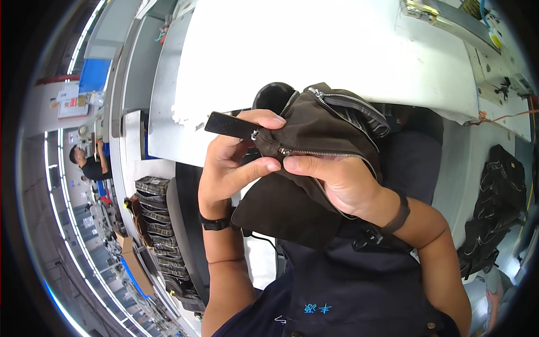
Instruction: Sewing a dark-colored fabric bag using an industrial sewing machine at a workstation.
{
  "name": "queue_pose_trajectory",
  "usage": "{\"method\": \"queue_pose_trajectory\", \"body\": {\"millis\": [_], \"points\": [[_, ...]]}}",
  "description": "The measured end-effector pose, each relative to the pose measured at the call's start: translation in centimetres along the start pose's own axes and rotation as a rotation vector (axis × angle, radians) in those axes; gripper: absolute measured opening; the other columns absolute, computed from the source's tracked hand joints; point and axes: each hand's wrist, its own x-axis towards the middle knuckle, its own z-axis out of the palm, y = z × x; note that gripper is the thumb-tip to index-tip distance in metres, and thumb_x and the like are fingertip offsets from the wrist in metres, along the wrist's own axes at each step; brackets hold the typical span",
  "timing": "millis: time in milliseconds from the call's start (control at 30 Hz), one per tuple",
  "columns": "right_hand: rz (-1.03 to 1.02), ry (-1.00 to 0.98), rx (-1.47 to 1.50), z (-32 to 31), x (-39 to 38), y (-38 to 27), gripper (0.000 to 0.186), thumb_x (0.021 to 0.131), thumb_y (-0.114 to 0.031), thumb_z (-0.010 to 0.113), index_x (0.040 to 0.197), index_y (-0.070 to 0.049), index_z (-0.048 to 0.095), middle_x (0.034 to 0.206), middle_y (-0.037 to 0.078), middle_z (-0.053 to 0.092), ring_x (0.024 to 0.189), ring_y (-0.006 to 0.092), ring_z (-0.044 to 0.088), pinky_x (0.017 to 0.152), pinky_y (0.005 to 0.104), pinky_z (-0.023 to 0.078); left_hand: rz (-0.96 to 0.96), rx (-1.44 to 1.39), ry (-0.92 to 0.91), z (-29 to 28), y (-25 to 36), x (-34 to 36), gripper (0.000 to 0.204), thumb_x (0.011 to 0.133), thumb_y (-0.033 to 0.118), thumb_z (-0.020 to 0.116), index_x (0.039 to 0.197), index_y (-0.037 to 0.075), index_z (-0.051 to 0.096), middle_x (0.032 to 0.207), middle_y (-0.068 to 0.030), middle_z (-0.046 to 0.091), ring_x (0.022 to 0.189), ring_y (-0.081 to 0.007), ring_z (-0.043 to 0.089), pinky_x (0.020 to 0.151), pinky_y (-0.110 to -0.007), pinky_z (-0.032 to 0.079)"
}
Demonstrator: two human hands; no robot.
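A dark brown fabric bag (320,126) with several metal zippers lies over my lap at the near edge of the white table. My left hand (224,168) grips its left corner between thumb and fingers. A flat black rectangular tab (229,125) juts out to the left over those fingers, beside a small metal fitting. My right hand (351,182) pinches the bag's edge, its thumb by the slider of the middle zipper (325,153). Both thumb tips almost meet there. The right fingers are mostly hidden under the cloth. A brown flap (286,210) hangs below the hands.
The white table (314,45) spreads ahead, with machine parts (449,25) at its far right. Stacked camouflage-patterned pieces (160,236) stand at left. Black bags (491,202) are piled at right. Another person (92,165) sits far left; a further person's arm (494,300) shows lower right.
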Motion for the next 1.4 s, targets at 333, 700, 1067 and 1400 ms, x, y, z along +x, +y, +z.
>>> {"method": "queue_pose_trajectory", "body": {"millis": [333,700,1067,1400], "points": [[0.082,0.077,0.138,0.3,0.7,-0.6,0.024,0.096,-0.003,0.069,0.12,-0.002,0.071,0.114,0.004,0.072,0.107,0.0105,0.065,0.099,0.0255,0.048,0.039,-0.101,0.128,0.5,-2.6,-0.7,0.049,0.08,-0.001,0.085,0.125,-0.004,0.065,0.127,-0.0146,0.064,0.113,-0.0211,0.064,0.095,-0.035,0.055],[0.076,0.108,0.171,0.5,0.8,0.3,0.023,0.099,-0.006,0.067,0.122,-0.003,0.07,0.12,0.004,0.072,0.111,0.0108,0.065,0.1,0.0259,0.048,-0.045,-0.159,0.231,0.9,-1.9,-1.1,0.049,0.083,-0.005,0.08,0.128,-0.002,0.061,0.128,-0.0155,0.064,0.114,-0.021,0.065,0.096,-0.034,0.054],[0.146,0.125,0.259,1.0,1.4,1.9,0.025,0.105,-0.022,0.065,0.122,-0.005,0.069,0.114,0.0,0.071,0.104,0.0088,0.063,0.094,0.0264,0.05,-0.541,0.297,0.383,0.5,1.9,-1.3,0.059,0.105,0.044,0.061,0.065,0.001,0.059,0.057,-0.0015,0.055,0.053,-0.0085,0.051,0.048,-0.026,0.039],[0.09,0.056,0.271,0.4,0.8,2.5,0.033,0.107,-0.018,0.06,0.133,0.002,0.064,0.126,0.004,0.068,0.117,0.0125,0.062,0.106,0.0281,0.046,-0.386,0.352,0.418,1.4,0.0,-1.5,0.063,0.108,0.043,0.054,0.063,0.0,0.057,0.054,-0.0028,0.052,0.052,-0.0096,0.05,0.049,-0.028,0.04]]}}
